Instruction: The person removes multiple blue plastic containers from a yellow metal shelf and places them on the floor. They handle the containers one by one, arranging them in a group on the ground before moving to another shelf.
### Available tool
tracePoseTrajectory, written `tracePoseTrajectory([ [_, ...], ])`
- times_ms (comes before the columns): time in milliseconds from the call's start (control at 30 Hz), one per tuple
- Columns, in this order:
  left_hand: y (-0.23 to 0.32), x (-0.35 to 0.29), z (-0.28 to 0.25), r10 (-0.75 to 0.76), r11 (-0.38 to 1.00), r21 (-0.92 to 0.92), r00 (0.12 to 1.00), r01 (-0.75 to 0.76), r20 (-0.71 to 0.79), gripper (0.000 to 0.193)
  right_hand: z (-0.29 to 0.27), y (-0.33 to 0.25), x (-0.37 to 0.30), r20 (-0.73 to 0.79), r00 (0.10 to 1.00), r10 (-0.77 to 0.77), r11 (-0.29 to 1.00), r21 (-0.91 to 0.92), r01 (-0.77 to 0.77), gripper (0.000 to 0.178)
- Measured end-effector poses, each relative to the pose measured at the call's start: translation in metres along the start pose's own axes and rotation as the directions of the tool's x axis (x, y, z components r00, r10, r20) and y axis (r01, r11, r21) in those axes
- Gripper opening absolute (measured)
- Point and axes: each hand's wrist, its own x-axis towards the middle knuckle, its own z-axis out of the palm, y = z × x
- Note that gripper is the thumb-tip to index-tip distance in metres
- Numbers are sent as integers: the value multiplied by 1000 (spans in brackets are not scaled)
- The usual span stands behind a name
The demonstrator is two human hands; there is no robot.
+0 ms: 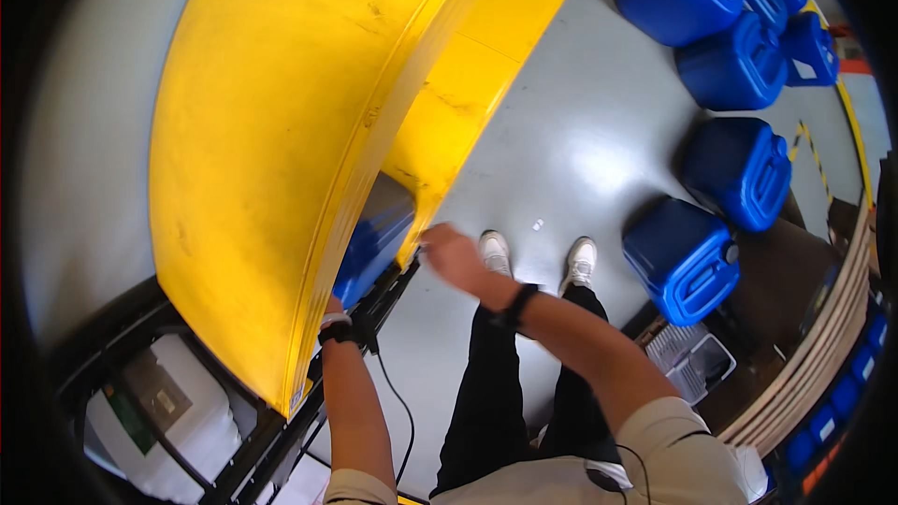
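Note:
A large yellow curved panel (pixel 271 112) rises on the left, with a yellow side wall (pixel 468 84) behind its edge. In the gap between them a blue plastic container (pixel 371 241) is partly visible. My left hand (pixel 333 307) reaches in beside this container; its fingers are hidden behind the panel's edge. At the lower end of the side wall is my right hand (pixel 454 257), fingers curled and slightly blurred. Whether it grips anything small cannot be made out. A black metal frame (pixel 382 297) runs below the container, between my hands.
Several blue jerrycans (pixel 683 252) stand on the grey floor (pixel 552 131) to the right. A dark brown board (pixel 786 271) and a grey plastic crate (pixel 697 360) lie near them. A black cable (pixel 404 402) hangs beside my left forearm. A white container (pixel 173 411) sits inside the frame, lower left.

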Motion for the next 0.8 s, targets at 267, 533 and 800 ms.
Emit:
tracePoseTrajectory([
  [267, 23, -7, -3, 240, 877, 302, 886, -373, 396, 34, 81, -100, 52, 86, 996, -19, 996, -81, 26, 14],
  [533, 100, -109, -12, 482, 851, -377, 828, -365, 286, 28, 36, -101, 12, 168, 948, 271, 950, -204, -236, 21],
  [800, 243, -199, -92, 624, 609, -715, 763, -343, 165, 26, -99, -37, 3, 1, 831, 556, 822, -153, -549, 26],
])
